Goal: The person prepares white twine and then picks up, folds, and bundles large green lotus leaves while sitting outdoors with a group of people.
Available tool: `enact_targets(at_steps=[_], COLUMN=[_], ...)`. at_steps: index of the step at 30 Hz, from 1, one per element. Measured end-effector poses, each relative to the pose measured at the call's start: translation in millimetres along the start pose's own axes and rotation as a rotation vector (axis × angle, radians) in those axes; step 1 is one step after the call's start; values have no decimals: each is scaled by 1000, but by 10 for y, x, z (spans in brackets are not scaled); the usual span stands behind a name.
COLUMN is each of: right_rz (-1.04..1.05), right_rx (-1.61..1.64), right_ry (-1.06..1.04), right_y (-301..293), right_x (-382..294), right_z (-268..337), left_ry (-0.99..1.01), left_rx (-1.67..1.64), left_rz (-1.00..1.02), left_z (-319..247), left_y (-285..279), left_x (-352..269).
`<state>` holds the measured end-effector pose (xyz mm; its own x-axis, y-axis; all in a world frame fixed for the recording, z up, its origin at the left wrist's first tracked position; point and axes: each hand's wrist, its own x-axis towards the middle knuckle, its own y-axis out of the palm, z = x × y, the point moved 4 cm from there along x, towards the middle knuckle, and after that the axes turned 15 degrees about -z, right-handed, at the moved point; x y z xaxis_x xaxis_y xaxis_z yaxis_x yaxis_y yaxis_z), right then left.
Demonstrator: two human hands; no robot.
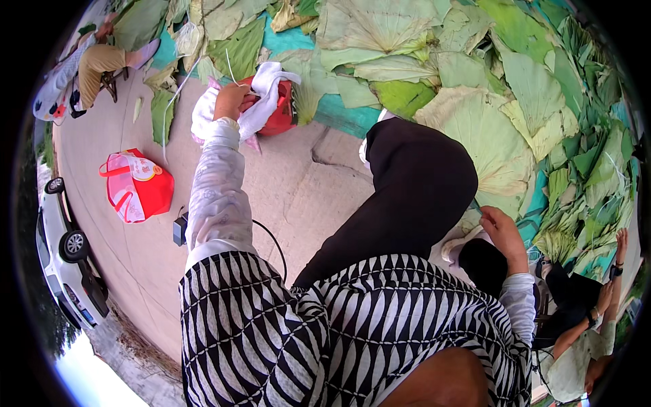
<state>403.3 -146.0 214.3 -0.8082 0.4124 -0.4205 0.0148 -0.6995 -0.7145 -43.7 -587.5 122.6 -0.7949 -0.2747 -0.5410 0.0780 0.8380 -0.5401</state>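
My left hand [231,102] reaches out over a red bag [276,114] with a white towel [264,94] draped on it. Its fingers are pinched on a thin white plastic string [230,66] that arches up from them. Low at my right side, my right hand [503,234] is beside my black-trousered knee, its fingers curled. A thin dark green thing [476,204] shows at its fingertips; whether the hand grips it is unclear. Just beyond lies a large pale dried lotus leaf [473,132], on top of other leaves.
Stacked lotus leaves [381,30] cover a green tarp [343,114]. A red-and-white tote bag [147,185] stands on the concrete [285,178]. One person sits at far left [99,66], another at right [580,305]. A white car [66,254] is parked left. Bundled leaves [590,203] lie right.
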Motion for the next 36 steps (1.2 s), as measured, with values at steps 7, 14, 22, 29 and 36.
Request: enact_targets(at_steps=[7,14,22,29,36], right_rz=[21,-17,11,83,-456], right_rx=[-71,-106,-299,-103,-228], right_ry=[-84,18,-13,241,169], right_y=[-43,-356,-940,-811,-1023], right_x=[122,19,389,134,696], right_z=[57,-309,-1999,-3476,-4660], left_ry=[197,393,547,799,1156], left_rx=[301,203,-30,-196,172], left_rz=[-106,-276,-19,518,1064], left_z=[196,-407,-992,-1797,-1697], left_y=[-12,695,2024,3162,4797], left_x=[490,-343,-2235,-5045,-6870])
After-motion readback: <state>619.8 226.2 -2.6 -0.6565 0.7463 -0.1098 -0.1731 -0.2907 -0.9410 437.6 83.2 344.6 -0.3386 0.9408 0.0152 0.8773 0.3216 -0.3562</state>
